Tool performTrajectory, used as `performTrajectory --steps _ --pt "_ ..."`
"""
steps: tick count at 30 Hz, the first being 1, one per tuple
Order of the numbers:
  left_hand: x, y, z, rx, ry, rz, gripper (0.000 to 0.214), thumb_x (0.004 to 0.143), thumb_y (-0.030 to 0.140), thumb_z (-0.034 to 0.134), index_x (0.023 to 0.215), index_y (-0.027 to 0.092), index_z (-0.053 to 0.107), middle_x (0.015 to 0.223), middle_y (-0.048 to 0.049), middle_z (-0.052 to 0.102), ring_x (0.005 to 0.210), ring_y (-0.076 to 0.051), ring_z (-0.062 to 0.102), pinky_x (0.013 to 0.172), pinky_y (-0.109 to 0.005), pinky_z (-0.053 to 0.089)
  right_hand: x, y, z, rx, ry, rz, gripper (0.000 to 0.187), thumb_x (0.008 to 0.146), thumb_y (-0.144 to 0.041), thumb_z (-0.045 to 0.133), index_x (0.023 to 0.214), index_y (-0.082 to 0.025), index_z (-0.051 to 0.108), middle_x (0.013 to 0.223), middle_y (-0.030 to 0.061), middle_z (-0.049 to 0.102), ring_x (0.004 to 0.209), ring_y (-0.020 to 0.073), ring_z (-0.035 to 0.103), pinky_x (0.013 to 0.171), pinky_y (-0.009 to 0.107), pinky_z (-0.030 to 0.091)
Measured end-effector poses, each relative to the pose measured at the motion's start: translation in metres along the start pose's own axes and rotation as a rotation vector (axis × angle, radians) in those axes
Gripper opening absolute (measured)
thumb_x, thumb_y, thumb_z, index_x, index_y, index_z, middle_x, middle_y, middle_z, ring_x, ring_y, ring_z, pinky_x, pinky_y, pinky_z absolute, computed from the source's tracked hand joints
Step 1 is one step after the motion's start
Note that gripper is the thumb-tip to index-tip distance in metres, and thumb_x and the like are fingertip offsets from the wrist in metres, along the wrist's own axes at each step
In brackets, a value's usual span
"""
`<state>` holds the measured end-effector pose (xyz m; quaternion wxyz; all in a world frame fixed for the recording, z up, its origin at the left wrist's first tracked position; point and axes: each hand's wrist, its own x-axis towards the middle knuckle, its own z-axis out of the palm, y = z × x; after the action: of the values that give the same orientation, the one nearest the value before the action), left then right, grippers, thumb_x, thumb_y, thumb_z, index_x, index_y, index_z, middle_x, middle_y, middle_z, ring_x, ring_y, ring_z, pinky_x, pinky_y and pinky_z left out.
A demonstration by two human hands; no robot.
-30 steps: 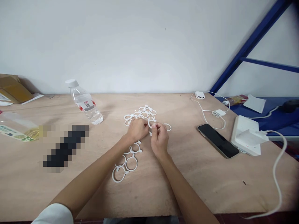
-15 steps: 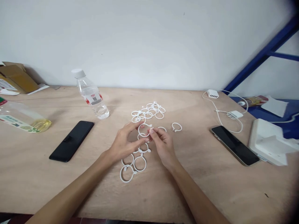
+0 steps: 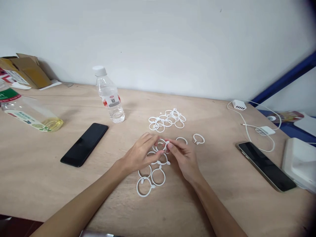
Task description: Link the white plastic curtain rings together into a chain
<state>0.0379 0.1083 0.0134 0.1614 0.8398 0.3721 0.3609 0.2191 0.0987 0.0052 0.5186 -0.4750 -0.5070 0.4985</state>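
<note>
My left hand [image 3: 140, 153] and my right hand [image 3: 184, 158] meet at the middle of the wooden table [image 3: 222, 184], both pinching one white plastic ring [image 3: 161, 144] just above a linked chain of white rings [image 3: 151, 174] that runs toward me. A loose pile of white rings [image 3: 166, 120] lies farther back. Two single rings, a partly hidden one [image 3: 182, 140] and a separate one [image 3: 198, 139], lie to the right of my fingers.
A water bottle [image 3: 110, 97] stands back left, a black phone [image 3: 85, 144] lies left of my hands, and a lying bottle of yellow liquid [image 3: 29, 115] sits far left. Right: a second phone [image 3: 266, 166], white charger and cable [image 3: 256, 125], white box [image 3: 300, 163]. Cardboard box [image 3: 23, 69] back left.
My hands have drawn back from the ring pile toward me with one ring, now held over the chain. The view has shifted so everything sits farther right.
</note>
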Motion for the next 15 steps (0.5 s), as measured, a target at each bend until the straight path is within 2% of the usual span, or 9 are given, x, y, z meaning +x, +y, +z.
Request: performTrajectory --steps 3,7,15 --pt "-0.0011 0.0017 -0.0002 -0.047 -0.022 -0.018 0.021 0.092 0.033 0.053 0.103 0.017 0.059 0.084 -0.0043 0.062 0.081 -0.018 0.055 0.075 -0.030 0.047 -0.0001 0.0051 -0.0027 0.000 -0.018 0.016 0.021 0.075 -0.041 0.071 0.086 -0.024 0.078 0.075 0.0028 0.074 0.069 0.0172 0.066 0.069 0.032 0.055" --pt "-0.0019 0.0034 0.0006 -0.078 -0.040 -0.037 0.017 0.092 0.032 0.052 0.097 0.017 0.059 0.082 -0.0035 0.060 0.080 -0.017 0.055 0.074 -0.029 0.046 -0.0005 0.0084 -0.0065 0.036 -0.038 0.025 0.017 0.075 -0.038 0.072 0.084 -0.025 0.078 0.078 0.0017 0.075 0.073 0.0173 0.067 0.072 0.032 0.054" --pt "-0.0028 0.0027 0.0043 -0.094 -0.003 -0.024 0.016 0.092 0.029 0.052 0.097 0.016 0.060 0.080 -0.0033 0.059 0.077 -0.016 0.054 0.072 -0.028 0.046 -0.0005 0.0066 -0.0056 0.076 -0.053 0.022 0.013 0.074 -0.038 0.073 0.077 -0.026 0.078 0.072 0.0008 0.074 0.069 0.0166 0.067 0.069 0.031 0.054"
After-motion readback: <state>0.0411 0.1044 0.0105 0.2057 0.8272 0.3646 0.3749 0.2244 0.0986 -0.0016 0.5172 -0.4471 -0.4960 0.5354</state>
